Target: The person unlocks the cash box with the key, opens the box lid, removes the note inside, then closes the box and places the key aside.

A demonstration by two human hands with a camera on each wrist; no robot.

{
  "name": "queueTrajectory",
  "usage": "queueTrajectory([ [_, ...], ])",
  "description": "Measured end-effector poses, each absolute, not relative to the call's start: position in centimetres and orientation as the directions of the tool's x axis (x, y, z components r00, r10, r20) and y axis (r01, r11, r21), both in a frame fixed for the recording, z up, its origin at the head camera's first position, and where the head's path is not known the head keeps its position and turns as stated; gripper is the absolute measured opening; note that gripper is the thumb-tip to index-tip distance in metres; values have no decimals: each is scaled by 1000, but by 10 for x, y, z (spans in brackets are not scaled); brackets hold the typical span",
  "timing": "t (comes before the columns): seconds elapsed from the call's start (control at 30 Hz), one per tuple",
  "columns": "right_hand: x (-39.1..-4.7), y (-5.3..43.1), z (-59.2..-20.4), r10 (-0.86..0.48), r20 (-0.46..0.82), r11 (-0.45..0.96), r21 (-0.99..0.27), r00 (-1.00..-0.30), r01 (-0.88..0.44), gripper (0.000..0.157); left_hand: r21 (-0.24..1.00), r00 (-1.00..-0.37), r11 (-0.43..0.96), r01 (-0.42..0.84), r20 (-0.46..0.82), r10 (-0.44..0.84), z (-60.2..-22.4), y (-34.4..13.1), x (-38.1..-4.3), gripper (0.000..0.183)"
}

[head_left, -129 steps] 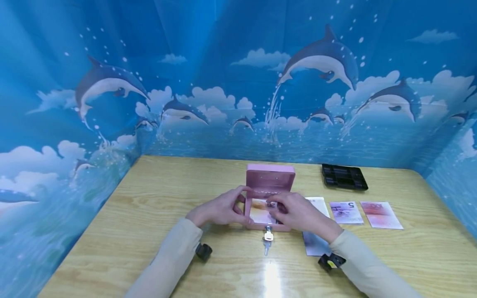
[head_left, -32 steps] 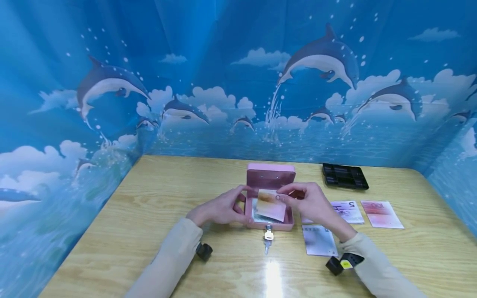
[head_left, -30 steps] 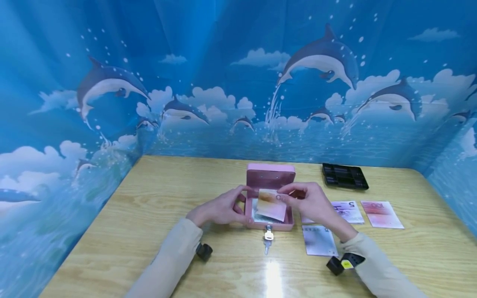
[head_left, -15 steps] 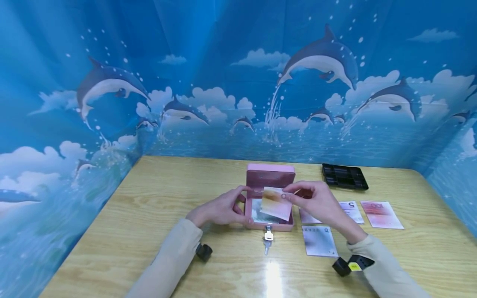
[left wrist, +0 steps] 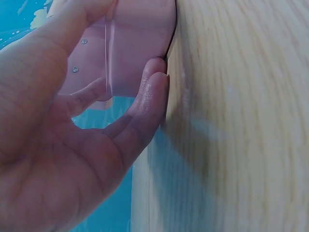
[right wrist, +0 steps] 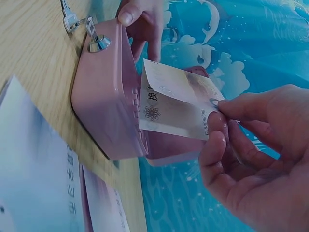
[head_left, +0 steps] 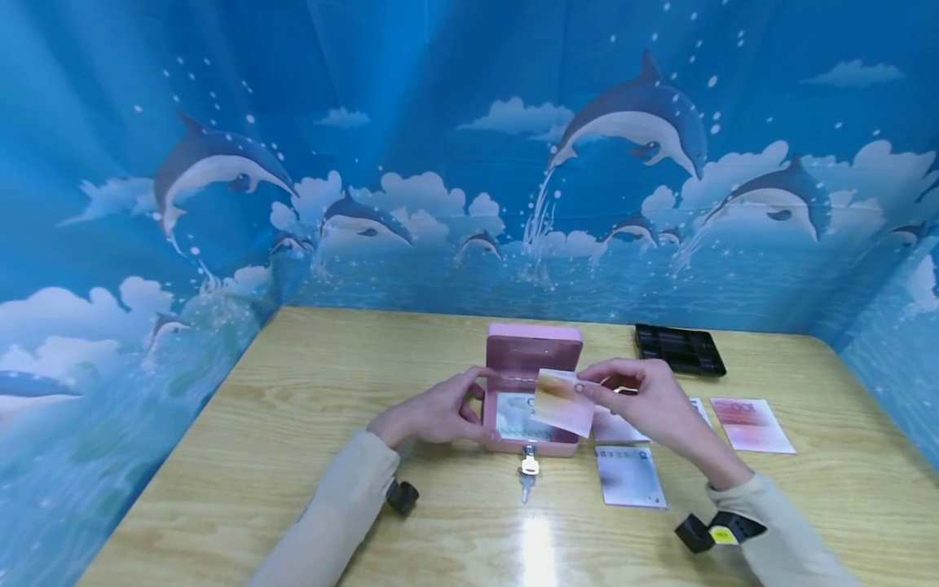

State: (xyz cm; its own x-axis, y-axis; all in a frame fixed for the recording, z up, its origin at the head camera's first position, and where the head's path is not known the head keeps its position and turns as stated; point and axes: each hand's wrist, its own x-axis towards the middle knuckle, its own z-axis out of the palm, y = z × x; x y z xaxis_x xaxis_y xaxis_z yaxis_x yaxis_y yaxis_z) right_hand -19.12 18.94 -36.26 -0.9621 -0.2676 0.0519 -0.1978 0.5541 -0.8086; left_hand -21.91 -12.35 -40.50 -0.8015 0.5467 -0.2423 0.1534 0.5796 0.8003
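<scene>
The pink cash box [head_left: 530, 447] stands with its lid raised, and a greenish banknote [head_left: 517, 417] lies inside. My left hand [head_left: 434, 408] grips the box's left side, thumb at the front corner and index finger at the back; in the left wrist view other fingertips [left wrist: 157, 92] touch the side wall low by the table. Between right thumb and fingers, my right hand [head_left: 645, 399] pinches a folded orange-brown banknote [head_left: 563, 403] over the box's right edge. Its fold gapes in the right wrist view. A key [head_left: 529, 465] sits in the front lock, with another hanging below it.
Right of the box lie a purple-grey banknote [head_left: 616, 428] and a bluish one [head_left: 631, 478] nearer the front. Farther right is a red 100 note [head_left: 751, 425]; another note is mostly hidden by my right hand. A black compartment tray [head_left: 682, 349] stands at the back right.
My right hand has lifted the folded banknote out of the box and carried it rightward, uncovering the greenish note beneath. My left hand has stayed on the box.
</scene>
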Motion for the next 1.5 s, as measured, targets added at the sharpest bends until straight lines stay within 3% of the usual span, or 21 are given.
queueTrajectory([
  [0.23, -188, 202, -360, -251, 44, 580, -793, -967, -186, 23, 798, -802, 580, 163, -236, 549, -406, -125, -219, 93],
  [0.93, -184, 227, -357, -249, 77, 603, -768, -965, -217, 20, 798, -807, 581, 161, -233, 543, -407, -125, -221, 94],
  [1.5, -171, 257, -356, -215, 13, 667, -728, -977, -156, 29, 802, -795, 572, 174, -228, 561, -404, -122, -221, 95],
])
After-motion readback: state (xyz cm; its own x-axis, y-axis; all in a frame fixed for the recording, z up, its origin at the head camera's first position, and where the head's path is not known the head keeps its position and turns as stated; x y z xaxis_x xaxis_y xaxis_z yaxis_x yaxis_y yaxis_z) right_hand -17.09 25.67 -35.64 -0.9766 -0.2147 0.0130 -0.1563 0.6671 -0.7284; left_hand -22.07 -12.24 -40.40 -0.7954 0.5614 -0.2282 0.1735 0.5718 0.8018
